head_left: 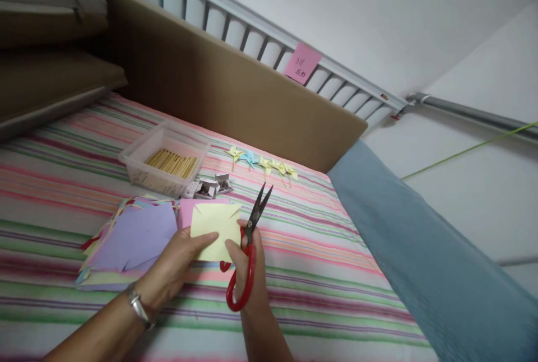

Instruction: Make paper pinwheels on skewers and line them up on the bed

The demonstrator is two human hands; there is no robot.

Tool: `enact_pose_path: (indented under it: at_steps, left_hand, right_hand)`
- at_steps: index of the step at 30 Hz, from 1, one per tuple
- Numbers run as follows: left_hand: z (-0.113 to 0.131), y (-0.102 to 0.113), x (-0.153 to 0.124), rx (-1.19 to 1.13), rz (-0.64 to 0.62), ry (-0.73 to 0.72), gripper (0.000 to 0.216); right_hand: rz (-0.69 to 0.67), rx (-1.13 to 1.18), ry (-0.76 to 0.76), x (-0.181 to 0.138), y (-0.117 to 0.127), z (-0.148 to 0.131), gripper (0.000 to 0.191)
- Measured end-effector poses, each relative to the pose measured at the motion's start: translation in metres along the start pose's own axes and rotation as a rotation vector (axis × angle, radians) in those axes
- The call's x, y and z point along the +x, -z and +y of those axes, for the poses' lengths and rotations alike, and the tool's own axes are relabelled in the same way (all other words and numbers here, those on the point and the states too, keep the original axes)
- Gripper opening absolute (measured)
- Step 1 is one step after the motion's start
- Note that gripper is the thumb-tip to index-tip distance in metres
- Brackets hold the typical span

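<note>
My left hand [174,264] pinches the lower left edge of a pale yellow paper square [214,226] that has short cuts at its corners. My right hand [247,272] grips red-handled scissors [247,255], with its thumb also on the paper's lower right corner. The black blades are slightly apart and point up and away, just right of the paper. A silver bracelet circles my left wrist.
A stack of coloured paper squares [130,236] lies left of my hands on the striped sheet [315,250]. Behind are a clear tub of wooden sticks [166,157], small boxes [208,187] and several paper pinwheels [263,165]. A cardboard panel [218,87] and blue cloth [416,261] border the surface.
</note>
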State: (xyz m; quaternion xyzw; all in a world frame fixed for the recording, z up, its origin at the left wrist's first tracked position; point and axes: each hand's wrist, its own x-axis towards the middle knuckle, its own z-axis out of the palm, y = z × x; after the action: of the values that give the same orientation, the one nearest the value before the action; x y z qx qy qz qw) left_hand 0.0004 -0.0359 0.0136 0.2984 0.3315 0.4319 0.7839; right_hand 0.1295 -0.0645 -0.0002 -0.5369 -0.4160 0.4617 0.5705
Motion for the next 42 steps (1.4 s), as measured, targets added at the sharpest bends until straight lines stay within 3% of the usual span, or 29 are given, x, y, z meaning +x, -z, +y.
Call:
enact_pose_path:
  at_steps: [4, 10, 14, 32, 42]
  left_hand:
    - [0.020, 0.019, 0.004, 0.097, 0.142, -0.033, 0.042]
    - [0.060, 0.053, 0.000, 0.187, 0.178, -0.024, 0.039]
    - [0.075, 0.060, -0.005, 0.205, 0.222, -0.016, 0.041]
    - [0.073, 0.058, -0.005, 0.160, 0.154, -0.006, 0.033]
    - [0.069, 0.061, -0.003, 0.187, 0.114, -0.024, 0.030]
  right_hand:
    - [-0.092, -0.115, -0.049, -0.003, 0.000, 0.000, 0.036]
    - [-0.444, -0.395, -0.140, -0.020, 0.013, -0.003, 0.034]
    - [-0.532, -0.531, -0.209, -0.027, 0.013, -0.006, 0.032]
    - [-0.546, -0.584, -0.275, -0.028, 0.006, -0.024, 0.026]
    - [-0.547, -0.583, -0.274, -0.028, 0.005, -0.019, 0.026]
